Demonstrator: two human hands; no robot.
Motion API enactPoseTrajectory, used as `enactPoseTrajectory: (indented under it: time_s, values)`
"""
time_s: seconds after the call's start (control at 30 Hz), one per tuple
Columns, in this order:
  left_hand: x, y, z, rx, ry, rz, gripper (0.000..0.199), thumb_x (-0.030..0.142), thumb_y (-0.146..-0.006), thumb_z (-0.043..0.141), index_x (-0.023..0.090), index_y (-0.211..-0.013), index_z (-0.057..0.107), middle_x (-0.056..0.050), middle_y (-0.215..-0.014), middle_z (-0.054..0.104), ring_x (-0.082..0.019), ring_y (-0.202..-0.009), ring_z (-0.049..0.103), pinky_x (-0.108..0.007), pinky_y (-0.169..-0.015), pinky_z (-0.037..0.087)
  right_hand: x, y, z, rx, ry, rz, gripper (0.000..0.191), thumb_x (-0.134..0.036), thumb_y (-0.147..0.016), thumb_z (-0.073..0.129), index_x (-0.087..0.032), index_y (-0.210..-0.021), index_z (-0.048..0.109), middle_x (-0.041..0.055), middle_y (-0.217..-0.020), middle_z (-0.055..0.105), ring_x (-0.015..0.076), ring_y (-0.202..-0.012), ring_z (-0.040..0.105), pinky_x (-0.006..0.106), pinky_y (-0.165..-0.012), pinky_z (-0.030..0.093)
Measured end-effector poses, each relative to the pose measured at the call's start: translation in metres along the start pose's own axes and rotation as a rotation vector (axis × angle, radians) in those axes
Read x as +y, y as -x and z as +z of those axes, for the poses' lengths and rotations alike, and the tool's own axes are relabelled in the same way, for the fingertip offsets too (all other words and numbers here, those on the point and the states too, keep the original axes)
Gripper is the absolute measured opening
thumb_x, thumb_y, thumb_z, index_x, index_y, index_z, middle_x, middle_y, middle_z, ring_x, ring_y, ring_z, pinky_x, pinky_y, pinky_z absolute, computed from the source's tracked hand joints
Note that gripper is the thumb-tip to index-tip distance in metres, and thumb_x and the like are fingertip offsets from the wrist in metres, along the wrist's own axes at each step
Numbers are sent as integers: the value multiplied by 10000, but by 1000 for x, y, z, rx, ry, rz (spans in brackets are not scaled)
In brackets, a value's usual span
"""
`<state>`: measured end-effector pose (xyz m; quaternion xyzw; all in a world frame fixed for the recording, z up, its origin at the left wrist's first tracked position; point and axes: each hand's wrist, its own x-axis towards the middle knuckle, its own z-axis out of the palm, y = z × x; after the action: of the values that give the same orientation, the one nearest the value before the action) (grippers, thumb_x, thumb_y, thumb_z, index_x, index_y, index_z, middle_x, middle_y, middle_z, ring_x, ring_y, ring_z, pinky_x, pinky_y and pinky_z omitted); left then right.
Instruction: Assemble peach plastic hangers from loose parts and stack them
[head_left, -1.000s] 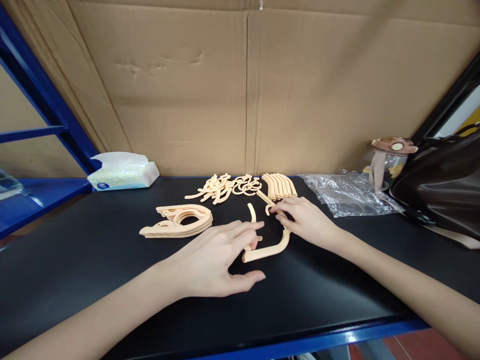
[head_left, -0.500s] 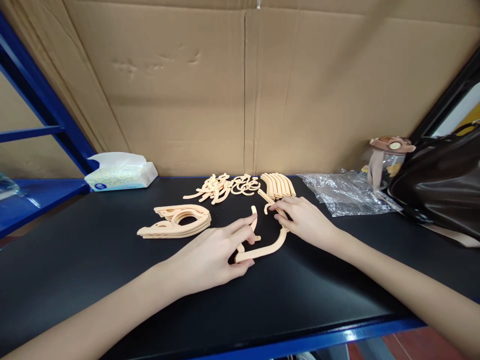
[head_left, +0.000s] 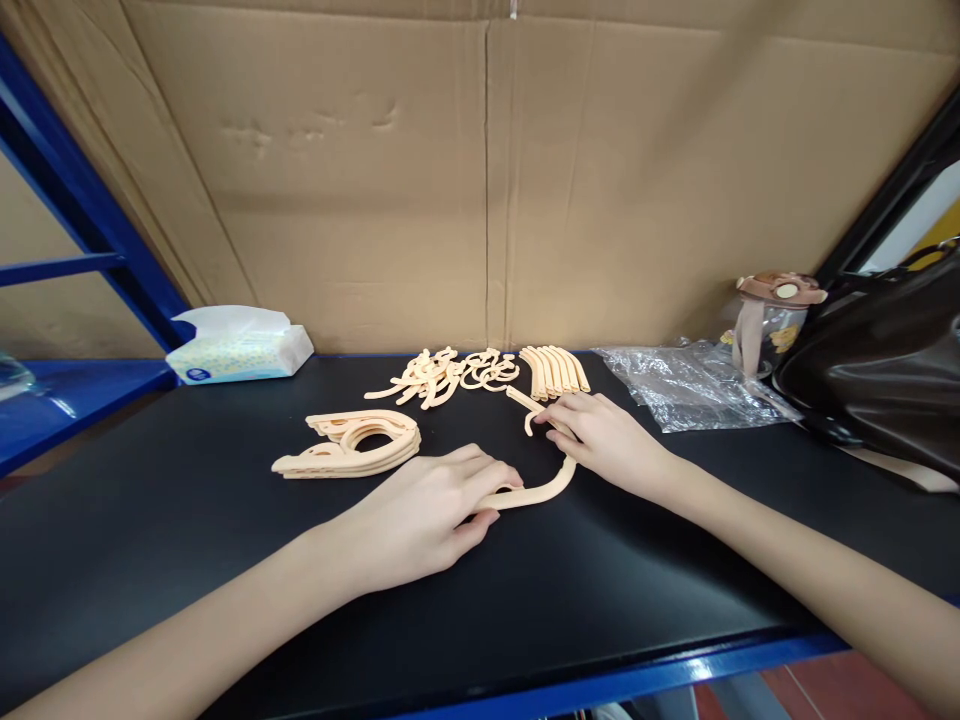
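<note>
Between my hands is a beige folding hanger, its curved arm bowing toward me over the black tabletop. My left hand has fingers and thumb closed around the hanger's left end, hiding most of that part. My right hand pinches its other arm, whose straight tip sticks out past the fingers beside a small curved hook piece. Left of my left hand lies a stack of folded beige hangers.
At the back are a pile of loose curved beige parts and a row of beige arms. A tissue pack stands back left. On the right are a clear plastic bag, a drink bottle and a dark bag.
My left fingers have folded down the slim piece that stuck up beside them; it is now hidden under the hand. My right hand has barely moved, the straight tip swinging slightly left.
</note>
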<state>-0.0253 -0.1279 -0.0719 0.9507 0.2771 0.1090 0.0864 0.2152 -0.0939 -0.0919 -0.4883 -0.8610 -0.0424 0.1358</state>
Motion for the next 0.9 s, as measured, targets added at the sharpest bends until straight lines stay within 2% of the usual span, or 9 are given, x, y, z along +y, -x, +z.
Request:
enactPoseTrajectory:
  time_s: [0.1,0.23,0.33,0.47,0.57,0.77,0.9]
  values:
    - [1,0,-1,-3,-5,16,312,119,-868,452,254,-1143,510,-7,-1080,590,-160,-962,567,-262,-752,423,1,0,1,5,-12,-16,243,-183,-893,470,-216,-1084,617,57,-1010,615,216,-986,557,380,-881,423]
    - [2,-1,-3,12,-17,7,275,148,-846,490,237,-1103,533,-6,-983,603,-159,-898,573,-263,-728,424,0,1,0,6,-45,-51,240,-181,-900,455,-210,-1073,619,63,-1022,606,212,-993,555,377,-883,431]
    - [1,-1,-3,69,-52,1,233,179,-884,427,214,-1076,554,-24,-961,622,-166,-867,577,-277,-732,440,-1,1,0,-5,-57,-70,245,-168,-904,439,-199,-1073,614,64,-1005,603,210,-995,551,381,-884,435]
    - [-7,-2,-1,104,-160,-37,265,159,-903,371,195,-1019,607,-52,-1016,645,-197,-946,578,-318,-807,455,-1,1,0,-2,-59,-77,250,-168,-906,431,-197,-1077,612,60,-983,601,207,-974,551,381,-869,447]
    - [-12,-2,3,70,-213,-52,313,134,-893,378,195,-1099,607,-51,-1107,636,-209,-1019,563,-346,-871,448,0,1,0,9,-63,-83,260,-164,-907,424,-208,-1076,617,58,-976,594,203,-974,548,377,-867,451]
    - [-8,-2,7,40,-184,-82,396,155,-918,348,195,-1291,474,-64,-1284,527,-205,-1098,518,-322,-891,443,-4,2,0,6,-44,-112,218,-196,-901,469,-195,-1057,622,57,-941,568,191,-957,546,339,-855,454]
    - [-5,-3,4,3,-168,-93,381,186,-946,302,170,-1288,471,-82,-1266,514,-212,-1077,512,-325,-885,433,-10,4,-2,13,-18,-132,217,-258,-919,460,-197,-1050,622,52,-899,573,187,-903,562,314,-788,464]
